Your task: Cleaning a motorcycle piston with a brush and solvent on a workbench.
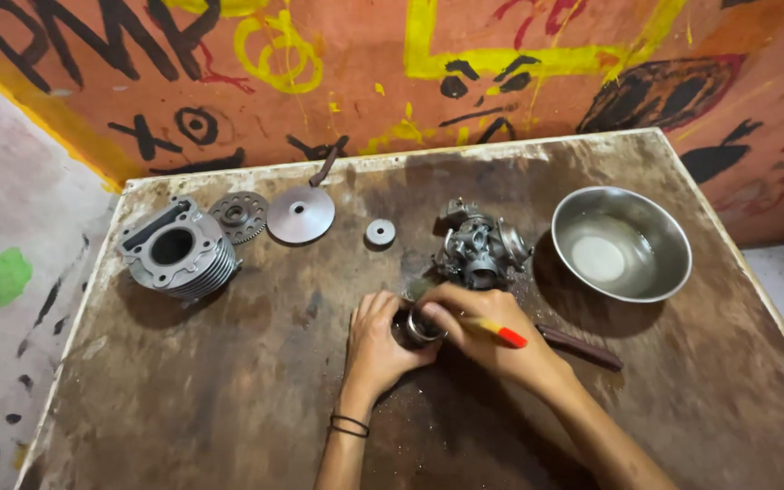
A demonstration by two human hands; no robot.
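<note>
My left hand grips a small round metal part, cup-shaped, held on the worn brown table. My right hand holds a brush with an orange and red handle, its bristle end down at the part. Just beyond my hands sits a grey carburetor. Much of the metal part is hidden by my fingers.
A finned engine cylinder stands at the far left, with a toothed gear, a round disc and a small washer beside it. A steel bowl holding liquid sits at the right. A dark tool handle lies near my right wrist. Painted walls enclose the table's back and left.
</note>
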